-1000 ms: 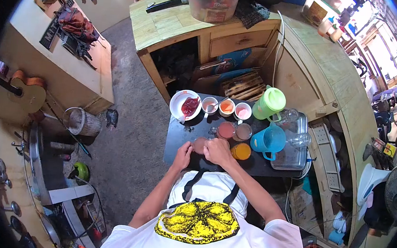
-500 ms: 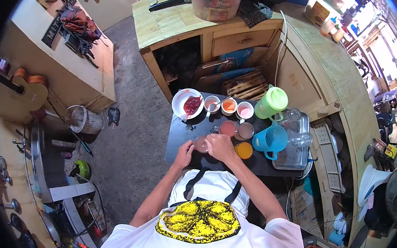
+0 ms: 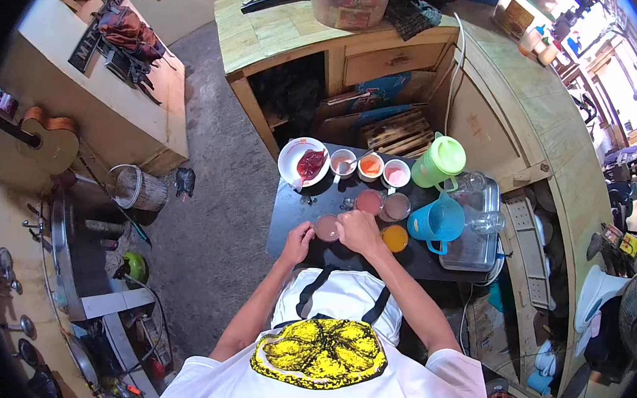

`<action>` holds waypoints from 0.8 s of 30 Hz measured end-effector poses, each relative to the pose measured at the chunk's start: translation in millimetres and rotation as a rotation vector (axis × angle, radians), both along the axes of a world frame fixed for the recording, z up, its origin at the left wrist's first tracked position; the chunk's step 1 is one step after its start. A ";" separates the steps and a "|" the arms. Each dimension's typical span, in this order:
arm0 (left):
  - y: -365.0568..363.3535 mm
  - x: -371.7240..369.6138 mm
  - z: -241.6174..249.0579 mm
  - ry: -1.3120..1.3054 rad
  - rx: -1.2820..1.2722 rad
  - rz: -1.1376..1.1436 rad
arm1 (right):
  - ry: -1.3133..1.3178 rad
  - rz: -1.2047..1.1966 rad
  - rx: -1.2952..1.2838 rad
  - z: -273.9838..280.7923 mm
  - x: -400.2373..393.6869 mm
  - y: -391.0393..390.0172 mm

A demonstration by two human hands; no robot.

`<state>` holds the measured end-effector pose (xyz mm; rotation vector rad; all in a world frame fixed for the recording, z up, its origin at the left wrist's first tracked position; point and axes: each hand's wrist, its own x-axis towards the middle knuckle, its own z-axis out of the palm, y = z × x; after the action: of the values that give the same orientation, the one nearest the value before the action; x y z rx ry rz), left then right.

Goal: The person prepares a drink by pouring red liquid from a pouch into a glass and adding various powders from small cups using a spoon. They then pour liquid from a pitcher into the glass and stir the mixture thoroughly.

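My left hand (image 3: 298,243) is at the left side of a glass of brownish-pink drink (image 3: 326,228), its fingers curled by the rim. On the glass's right side my right hand (image 3: 358,232) is closed round what looks like its handle. Behind them on the dark table (image 3: 285,219) stand a glass of red drink (image 3: 368,201) and another brownish one (image 3: 396,206). A glass of orange drink (image 3: 395,239) is right of my right hand. Three white cups, one with orange contents (image 3: 370,166), stand in a row beside a white bowl (image 3: 286,168) holding a red plastic bag.
A blue pitcher (image 3: 436,222) and a green lidded pitcher (image 3: 441,162) stand to the right. Beyond them a metal tray (image 3: 468,254) holds clear glass vessels. A wooden counter (image 3: 271,38) with shelves rises behind the table.
The view has shifted slightly. Both hands remain at the same glass, with little visible movement.
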<state>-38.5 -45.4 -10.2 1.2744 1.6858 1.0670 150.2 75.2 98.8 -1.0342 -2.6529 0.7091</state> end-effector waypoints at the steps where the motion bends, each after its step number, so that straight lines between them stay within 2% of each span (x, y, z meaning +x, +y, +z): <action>1: 0.5 0.1 1.0 0.004 0.002 -0.001 | 0.074 0.043 -0.015 1.7 0.2 0.9; 3: -0.4 1.0 0.8 0.001 0.002 0.000 | 0.219 0.126 -0.049 3.6 1.8 1.0; 6: 0.2 0.9 0.4 -0.015 0.005 0.011 | 0.232 0.006 0.034 3.0 1.5 1.9; 9: -0.7 0.7 -1.2 -0.018 0.002 0.001 | 0.106 -0.023 0.077 -4.5 2.3 2.5; 12: -0.3 -2.7 -6.1 -0.016 0.001 -0.018 | 0.075 0.101 -0.016 -0.6 4.7 2.4; 15: 1.4 -0.6 -0.8 -0.032 0.019 -0.003 | 0.253 0.001 0.012 4.4 0.6 0.2; 18: 0.1 -1.8 -0.7 -0.039 0.009 0.001 | 0.145 -0.064 0.054 0.4 0.4 1.5; 21: 0.0 -1.5 -4.1 -0.038 0.012 -0.005 | 0.015 0.001 0.004 1.9 2.2 3.0; 24: 0.7 -1.3 0.5 -0.018 0.027 -0.025 | 0.108 0.038 -0.038 8.5 -1.1 2.1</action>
<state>-39.8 -44.7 -9.8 1.2955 1.6436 1.0865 149.0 77.3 107.3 -0.9297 -2.5817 0.8032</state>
